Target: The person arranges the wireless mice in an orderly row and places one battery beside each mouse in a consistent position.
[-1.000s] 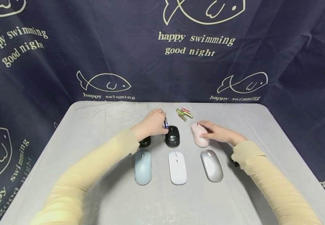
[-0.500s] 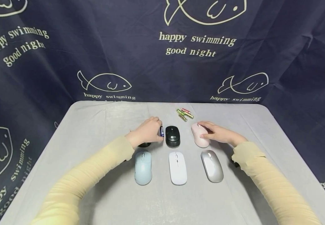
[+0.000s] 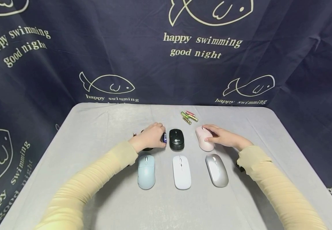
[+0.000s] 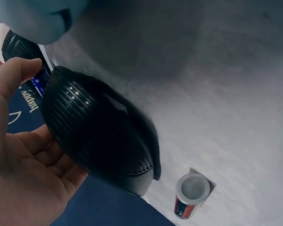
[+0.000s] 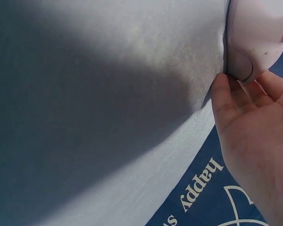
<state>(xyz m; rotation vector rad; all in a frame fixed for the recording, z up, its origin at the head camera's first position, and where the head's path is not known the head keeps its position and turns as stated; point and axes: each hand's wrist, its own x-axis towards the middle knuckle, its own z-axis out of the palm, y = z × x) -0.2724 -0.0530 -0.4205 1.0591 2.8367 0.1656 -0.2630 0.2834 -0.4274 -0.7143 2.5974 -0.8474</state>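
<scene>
My left hand (image 3: 151,136) pinches a blue battery (image 3: 164,138), its thumb on the battery in the left wrist view. That hand is over the left black mouse (image 4: 96,127), which it mostly hides from the head camera. In the left wrist view the other fingers lie along the mouse's far side. My right hand (image 3: 222,135) grips the pink mouse (image 3: 204,143), thumb on the near side and fingers around the far end. Between the two hands sits another black mouse (image 3: 176,139) on the table.
Nearer the body, a light blue mouse (image 3: 146,172), a white mouse (image 3: 181,172) and a silver mouse (image 3: 217,170) form a row. Several green, gold and red batteries (image 3: 189,117) lie toward the back. Another battery (image 4: 192,190) stands beside the left black mouse.
My left hand has moved left and nearer the body with the blue battery, from the middle black mouse to the left one. The right hand stays on the pink mouse.
</scene>
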